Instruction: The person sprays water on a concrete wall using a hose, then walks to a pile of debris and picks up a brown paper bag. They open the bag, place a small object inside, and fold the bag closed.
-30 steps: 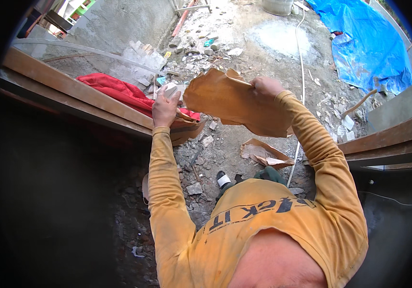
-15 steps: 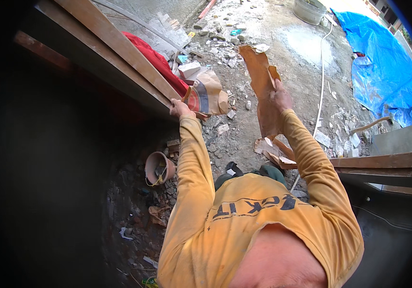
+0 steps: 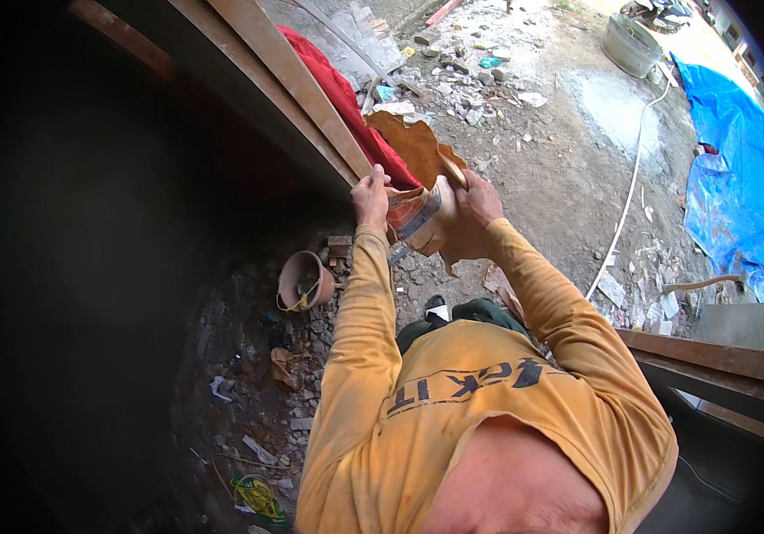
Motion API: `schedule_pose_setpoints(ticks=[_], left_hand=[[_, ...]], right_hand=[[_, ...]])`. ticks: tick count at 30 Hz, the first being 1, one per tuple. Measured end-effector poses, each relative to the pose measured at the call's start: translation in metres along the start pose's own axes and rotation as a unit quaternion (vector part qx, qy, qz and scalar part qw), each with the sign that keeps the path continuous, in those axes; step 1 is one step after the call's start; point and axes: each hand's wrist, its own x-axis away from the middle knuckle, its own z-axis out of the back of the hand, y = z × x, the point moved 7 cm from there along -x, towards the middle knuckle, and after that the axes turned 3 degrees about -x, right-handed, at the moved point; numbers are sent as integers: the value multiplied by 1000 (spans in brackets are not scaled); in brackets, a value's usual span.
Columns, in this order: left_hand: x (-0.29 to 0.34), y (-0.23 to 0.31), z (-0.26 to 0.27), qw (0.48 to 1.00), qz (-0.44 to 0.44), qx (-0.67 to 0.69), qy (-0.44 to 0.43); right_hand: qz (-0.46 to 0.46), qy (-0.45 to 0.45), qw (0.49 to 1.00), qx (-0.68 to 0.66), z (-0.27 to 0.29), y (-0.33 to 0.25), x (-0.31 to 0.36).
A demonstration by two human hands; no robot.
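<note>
My left hand [image 3: 371, 198] is closed on a torn piece of printed paper sack [image 3: 414, 217] with red and dark bands, beside the end of the wooden door frame [image 3: 315, 102]. Close to its right, my right hand [image 3: 478, 199] grips a larger ragged sheet of brown paper [image 3: 410, 144]. The two pieces overlap between my hands, so where one ends is partly hidden. Another torn paper piece [image 3: 499, 283] lies on the ground near my feet.
A bucket [image 3: 304, 281] stands on rubble at lower left. Red cloth [image 3: 346, 102] hangs behind the frame. A white hose [image 3: 633, 191] crosses the ground toward a metal tub [image 3: 633, 46]. A blue tarp [image 3: 729, 169] and a wooden handle [image 3: 702, 283] lie at right.
My right hand has moved left with the brown sheet, bringing it against the printed piece in my left hand. The view has shifted, so the surroundings appear farther right.
</note>
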Motion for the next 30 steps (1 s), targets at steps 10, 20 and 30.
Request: schedule_pose_setpoints(ticks=[10,20,30], left_hand=[[0,5,-10,989,-48,-127,60],[73,88,-60,897,-199,-393,43],[113,104,-91,864,-345,-363,43]], right_hand=[[207,-152,966,11,32,-57,39],[208,-104,972,33,63,-3,18],[284,-173,942,-36,35,-43,52]])
